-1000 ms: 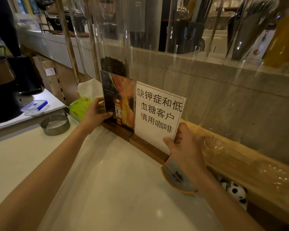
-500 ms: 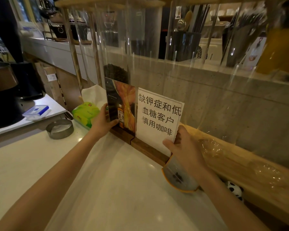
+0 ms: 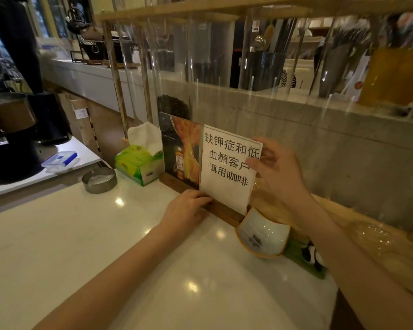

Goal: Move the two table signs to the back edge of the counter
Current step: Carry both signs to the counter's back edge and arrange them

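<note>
Both signs stand at the desk's back edge. Our left hand presses the white sign's wooden base; our right hand pinches its side. We should push gently, keeping it straight beside the picture sign.

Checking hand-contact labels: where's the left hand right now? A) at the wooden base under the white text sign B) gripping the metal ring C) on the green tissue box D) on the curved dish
A. The left hand rests at the wooden base just below the white text sign, while the right hand pinches that sign's right edge.
</note>
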### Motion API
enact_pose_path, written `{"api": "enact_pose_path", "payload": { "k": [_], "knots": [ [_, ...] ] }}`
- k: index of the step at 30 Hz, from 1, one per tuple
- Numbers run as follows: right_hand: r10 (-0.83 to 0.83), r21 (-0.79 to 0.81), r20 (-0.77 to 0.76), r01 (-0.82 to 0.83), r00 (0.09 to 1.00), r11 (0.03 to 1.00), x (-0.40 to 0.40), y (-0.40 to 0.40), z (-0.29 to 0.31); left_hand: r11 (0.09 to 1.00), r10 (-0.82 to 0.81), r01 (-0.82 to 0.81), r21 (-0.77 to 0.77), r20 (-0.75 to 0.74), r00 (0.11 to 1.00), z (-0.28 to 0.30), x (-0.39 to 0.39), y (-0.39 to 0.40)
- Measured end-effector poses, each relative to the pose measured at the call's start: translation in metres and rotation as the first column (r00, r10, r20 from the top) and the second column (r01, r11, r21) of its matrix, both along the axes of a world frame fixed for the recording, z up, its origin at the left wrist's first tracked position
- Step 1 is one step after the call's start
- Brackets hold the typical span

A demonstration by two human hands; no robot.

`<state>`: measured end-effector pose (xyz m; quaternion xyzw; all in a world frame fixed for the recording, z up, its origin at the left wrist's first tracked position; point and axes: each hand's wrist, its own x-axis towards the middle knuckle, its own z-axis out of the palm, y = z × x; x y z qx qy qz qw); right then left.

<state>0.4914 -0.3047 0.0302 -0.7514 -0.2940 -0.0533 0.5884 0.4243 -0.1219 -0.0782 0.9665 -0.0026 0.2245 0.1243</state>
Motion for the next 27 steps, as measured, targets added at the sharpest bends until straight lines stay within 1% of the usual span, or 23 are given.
{"api": "enact_pose_path", "payload": {
  "k": [3, 8, 14, 18, 20, 22, 24, 25, 27],
  "knots": [
    [0.018, 0.025, -0.024, -0.017, 1.000, 1.000, 0.000, 0.000, 0.000, 0.997, -0.042, 0.040, 0.070, 0.028, 0.999, -0.003, 0.004, 0.000],
    [0.020, 0.014, -0.031, -0.019, 0.999, 1.000, 0.004, 0.000, 0.000, 0.996, -0.054, 0.050, 0.078, 0.051, 0.997, -0.005, 0.006, -0.006],
    [0.028, 0.016, -0.021, -0.028, 0.999, 0.999, 0.004, -0.001, -0.001, 0.990, -0.052, 0.044, 0.132, 0.059, 0.997, -0.006, 0.006, -0.012],
    [0.032, 0.002, -0.009, -0.032, 0.999, 0.999, 0.005, -0.001, 0.000, 0.993, -0.044, 0.035, 0.113, 0.072, 0.996, -0.009, 0.008, -0.011],
    [0.030, -0.044, 0.003, -0.030, 1.000, 0.999, 0.006, -0.002, 0.003, 0.993, -0.043, 0.034, 0.110, 0.079, 0.996, -0.010, 0.008, -0.010],
    [0.041, -0.121, 0.007, -0.040, 0.999, 0.992, 0.008, -0.001, 0.007, 0.999, -0.039, 0.037, 0.034, 0.062, 0.997, -0.006, 0.004, -0.015],
    [0.067, -0.196, 0.003, -0.065, 0.998, 0.978, 0.011, 0.000, 0.014, 0.994, -0.004, 0.005, -0.112, 0.006, 1.000, 0.002, 0.003, -0.017],
    [0.080, -0.224, 0.001, -0.078, 0.997, 0.971, 0.012, 0.002, 0.021, 0.987, 0.007, -0.013, -0.160, -0.041, 0.999, 0.006, 0.003, -0.016],
    [0.102, -0.280, 0.034, -0.088, 0.994, 0.956, 0.015, 0.008, 0.037, 0.976, 0.018, -0.042, -0.214, -0.110, 0.994, 0.014, 0.003, -0.010]
  ]
}}
